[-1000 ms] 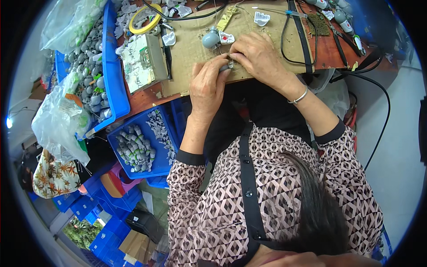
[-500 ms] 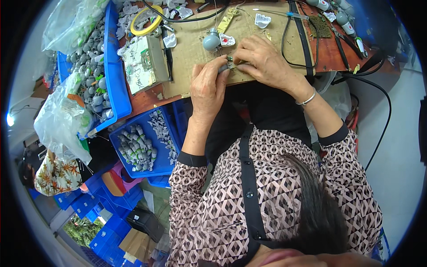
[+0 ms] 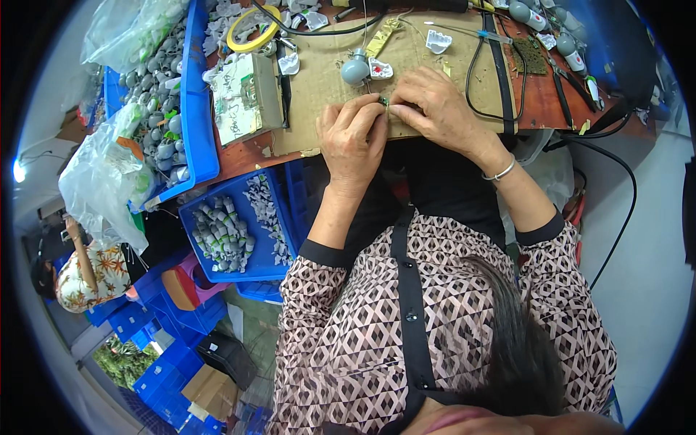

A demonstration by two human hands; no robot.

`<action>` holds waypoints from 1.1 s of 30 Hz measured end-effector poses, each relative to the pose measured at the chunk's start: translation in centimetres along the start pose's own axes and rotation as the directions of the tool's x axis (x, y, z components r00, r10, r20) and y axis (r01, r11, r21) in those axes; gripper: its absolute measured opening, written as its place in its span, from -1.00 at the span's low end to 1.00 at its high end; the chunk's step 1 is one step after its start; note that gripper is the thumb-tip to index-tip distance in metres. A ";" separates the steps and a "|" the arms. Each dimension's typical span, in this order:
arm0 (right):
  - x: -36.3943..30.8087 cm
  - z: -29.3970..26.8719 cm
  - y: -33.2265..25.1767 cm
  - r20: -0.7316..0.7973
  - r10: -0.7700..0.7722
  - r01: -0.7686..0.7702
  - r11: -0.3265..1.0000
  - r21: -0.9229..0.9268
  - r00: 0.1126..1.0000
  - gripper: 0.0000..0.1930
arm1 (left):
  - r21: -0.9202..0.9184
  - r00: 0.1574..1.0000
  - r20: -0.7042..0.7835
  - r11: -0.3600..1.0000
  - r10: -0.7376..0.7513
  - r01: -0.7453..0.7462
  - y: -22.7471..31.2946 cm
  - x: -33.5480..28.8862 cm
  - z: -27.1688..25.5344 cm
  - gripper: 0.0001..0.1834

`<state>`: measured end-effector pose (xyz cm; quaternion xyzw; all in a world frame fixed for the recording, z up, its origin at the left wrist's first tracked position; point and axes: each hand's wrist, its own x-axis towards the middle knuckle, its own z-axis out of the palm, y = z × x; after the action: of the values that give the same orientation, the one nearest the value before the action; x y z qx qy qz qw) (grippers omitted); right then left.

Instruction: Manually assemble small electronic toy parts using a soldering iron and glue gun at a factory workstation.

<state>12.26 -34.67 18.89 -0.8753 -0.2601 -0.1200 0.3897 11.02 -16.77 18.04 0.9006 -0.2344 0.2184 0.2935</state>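
My left hand point(image 3: 353, 139) is closed over the cardboard, its thumb and forefinger pinched at a small green circuit board point(image 3: 383, 101). Opposite it, my right hand point(image 3: 435, 109) is also closed in a pinch, fingertips right beside the board. Anything finer between those tips is too small to make out. Just beyond the left fingers sits a rounded grey housing point(image 3: 354, 72) with a thin wire or rod by it. A white plastic shell point(image 3: 380, 69) with a red spot inside touches its right side.
A white box-like block point(image 3: 246, 98) stands left of the cardboard mat point(image 3: 312, 94). Blue bins of grey parts point(image 3: 221, 235) lie at the left and below the table edge. Pliers point(image 3: 562, 87), black cable point(image 3: 471, 94) and yellow tape roll point(image 3: 253, 29) surround the mat. A co-worker point(image 3: 94, 272) is far left.
The view has shifted slightly, moving the table items right. The grey piece seen in my left fingers earlier is now hidden. The co-worker's arm has come into sight at far left.
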 end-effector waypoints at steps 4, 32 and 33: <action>-0.1 0.4 0.1 -0.079 -0.024 0.016 0.995 -0.095 0.997 -0.87 | -0.016 1.000 -0.010 1.000 -0.024 0.024 -0.2 0.1 0.2 -0.87; 1.4 -2.4 -0.7 -0.041 -0.005 0.001 0.995 -0.103 0.999 -0.85 | -0.044 0.997 -0.057 0.998 0.048 -0.050 0.2 0.9 -0.1 -0.87; 2.1 -3.5 -0.4 -0.102 -0.007 -0.001 0.997 -0.075 0.995 -0.84 | -0.051 0.997 -0.058 0.997 0.051 -0.054 0.1 1.0 0.0 -0.87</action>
<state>13.78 -36.27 22.37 -0.8816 -0.2365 -0.1749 0.3691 11.78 -17.12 18.64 0.8796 -0.2553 0.2451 0.3179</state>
